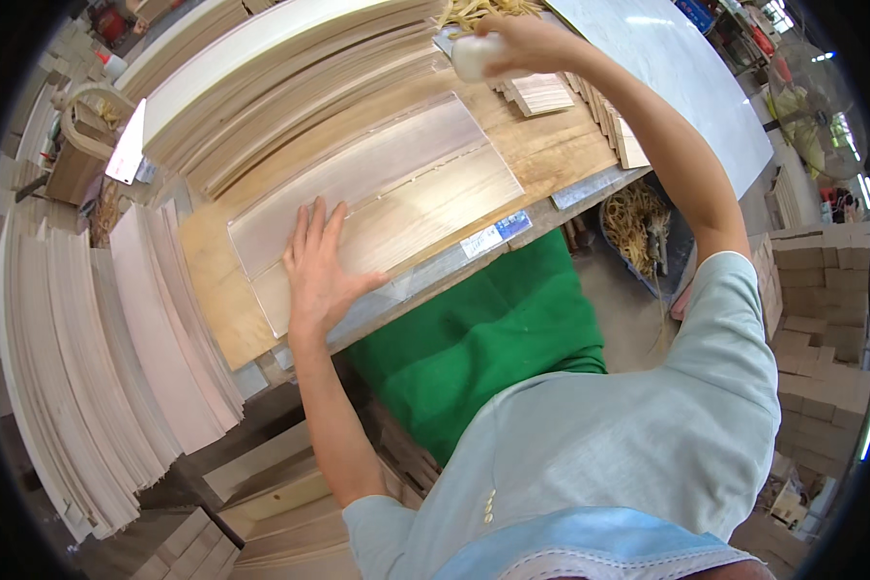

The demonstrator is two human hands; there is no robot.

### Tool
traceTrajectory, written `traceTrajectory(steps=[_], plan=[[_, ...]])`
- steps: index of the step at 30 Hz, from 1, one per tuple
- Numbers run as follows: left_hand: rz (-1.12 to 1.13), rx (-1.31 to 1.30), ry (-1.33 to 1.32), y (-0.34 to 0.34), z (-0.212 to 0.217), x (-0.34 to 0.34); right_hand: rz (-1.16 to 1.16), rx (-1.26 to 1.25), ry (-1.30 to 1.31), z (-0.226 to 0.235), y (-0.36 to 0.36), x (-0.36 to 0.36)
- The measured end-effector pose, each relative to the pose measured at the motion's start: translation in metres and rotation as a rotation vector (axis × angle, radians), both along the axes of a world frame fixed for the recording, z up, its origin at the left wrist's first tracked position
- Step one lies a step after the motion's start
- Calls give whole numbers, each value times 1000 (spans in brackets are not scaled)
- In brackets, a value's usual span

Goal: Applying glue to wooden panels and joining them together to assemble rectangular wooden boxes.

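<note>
Desk [222,290]: brown wooden top, near edge partly hidden by the left forearm, far end covered by stacked pale strips.
Veneer stacks [116,377]: long pale sheets fanned at left, ends cut off by the dark rim.
Green cloth [474,338]: below the desk's near edge, lower part hidden by the grey shirt.
Veneer sheets [387,193]: two pale sheets side by side on the desk, seam between them.
Left hand [317,275]: open and flat, fingers spread, pressing the nearer sheet's near-left corner, gripping nothing.
Right hand [527,43]: curled around a white object, beyond the sheets' far end.
White object [474,58]: small, blurred, kind unclear, half covered by fingers.
</note>
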State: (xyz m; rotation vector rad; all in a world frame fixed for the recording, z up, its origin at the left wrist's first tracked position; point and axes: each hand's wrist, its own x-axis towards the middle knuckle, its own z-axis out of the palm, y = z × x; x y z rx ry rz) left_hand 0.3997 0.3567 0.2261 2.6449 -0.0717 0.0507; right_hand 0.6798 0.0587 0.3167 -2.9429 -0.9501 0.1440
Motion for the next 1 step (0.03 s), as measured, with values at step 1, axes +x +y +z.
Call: traceTrajectory(steps=[1], plan=[[6, -3, 27, -1, 1, -1, 74, -239, -31, -4, 11, 12]])
